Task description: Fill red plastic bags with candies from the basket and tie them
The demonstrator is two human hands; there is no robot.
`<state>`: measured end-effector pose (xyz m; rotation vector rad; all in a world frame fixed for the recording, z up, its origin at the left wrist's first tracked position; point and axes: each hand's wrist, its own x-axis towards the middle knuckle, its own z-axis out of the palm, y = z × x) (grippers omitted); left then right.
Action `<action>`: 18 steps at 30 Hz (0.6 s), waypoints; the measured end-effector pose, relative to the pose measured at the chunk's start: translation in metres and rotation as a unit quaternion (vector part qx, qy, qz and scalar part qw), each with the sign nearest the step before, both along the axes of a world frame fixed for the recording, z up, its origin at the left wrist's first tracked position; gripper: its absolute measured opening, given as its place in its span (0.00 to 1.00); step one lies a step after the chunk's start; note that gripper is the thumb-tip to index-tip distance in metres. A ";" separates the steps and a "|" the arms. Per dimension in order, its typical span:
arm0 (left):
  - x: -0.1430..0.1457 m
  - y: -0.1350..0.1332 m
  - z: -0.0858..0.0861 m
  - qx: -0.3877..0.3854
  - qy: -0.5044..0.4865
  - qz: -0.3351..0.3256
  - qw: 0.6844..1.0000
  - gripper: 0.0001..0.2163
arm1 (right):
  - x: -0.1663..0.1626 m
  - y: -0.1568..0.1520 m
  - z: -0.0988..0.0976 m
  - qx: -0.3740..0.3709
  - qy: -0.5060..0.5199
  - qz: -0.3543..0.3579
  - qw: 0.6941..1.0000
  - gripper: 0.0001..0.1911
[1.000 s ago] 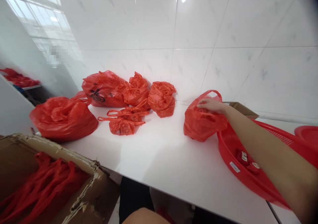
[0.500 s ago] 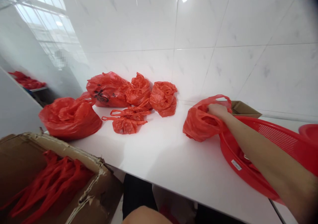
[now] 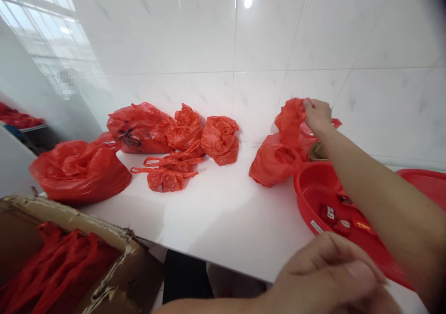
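Observation:
My right hand (image 3: 318, 115) is closed on the gathered top of a thin red plastic bag (image 3: 270, 163), pulling it up by the wall. The bag's lower part is bulging and rests on the white table. My left hand (image 3: 331, 272) is low in the foreground, over the table's front edge near the basin. It is smeared by motion, its fingers look bent, and I cannot make out anything in it. A red plastic basin (image 3: 303, 198) under my right forearm holds several small red packets (image 3: 343, 225).
Several filled red bags (image 3: 220, 140) line the wall on the white table (image 3: 209, 216). Two small knotted bags (image 3: 167, 177) lie before them. An open cardboard box (image 3: 139, 267) with red bags stands front left. A brown box (image 3: 318, 151) sits behind the basin; a red mesh basket (image 3: 427, 184) is far right.
My right hand has risen from the bag's mouth, drawing its top upward. My left hand has come into the foreground from below. The mesh basket has shifted right, uncovering packets in the basin.

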<state>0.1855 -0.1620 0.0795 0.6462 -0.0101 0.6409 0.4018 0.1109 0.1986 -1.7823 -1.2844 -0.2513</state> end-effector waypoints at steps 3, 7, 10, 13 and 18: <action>-0.015 0.030 -0.003 0.003 0.054 0.117 0.992 0.14 | -0.016 -0.024 0.023 0.116 0.055 0.091 0.987 0.29; -0.064 0.068 -0.022 -0.024 0.140 0.311 0.940 0.12 | -0.070 -0.101 0.000 0.041 -0.003 0.318 0.947 0.22; -0.096 0.082 -0.042 -0.077 0.165 0.330 0.926 0.20 | -0.119 -0.159 -0.064 -0.092 -0.181 0.370 0.907 0.19; -0.110 0.076 -0.062 -0.057 0.199 0.292 0.934 0.24 | -0.153 -0.192 -0.133 -0.170 -0.190 0.437 0.863 0.18; -0.107 0.063 -0.081 0.012 0.267 0.318 0.910 0.26 | -0.168 -0.199 -0.182 -0.177 -0.059 0.494 0.849 0.07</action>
